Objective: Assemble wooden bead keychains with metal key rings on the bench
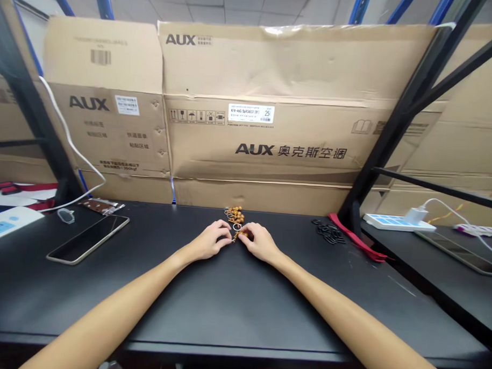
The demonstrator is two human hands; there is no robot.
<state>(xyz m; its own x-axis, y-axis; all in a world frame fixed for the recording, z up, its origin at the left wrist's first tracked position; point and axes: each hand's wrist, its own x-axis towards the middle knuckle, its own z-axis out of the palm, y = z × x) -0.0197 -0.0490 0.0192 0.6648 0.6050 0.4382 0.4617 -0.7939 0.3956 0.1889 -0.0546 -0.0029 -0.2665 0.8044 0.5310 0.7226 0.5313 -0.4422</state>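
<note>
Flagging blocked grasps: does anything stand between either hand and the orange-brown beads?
Nothing visible does: the left hand and right hand are at the nearest beads, and the phone lies off to the left.

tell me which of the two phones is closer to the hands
The left-side phone, on the desk near the left hand; the right-side phone is farther off, beyond the black metal frame.
</note>
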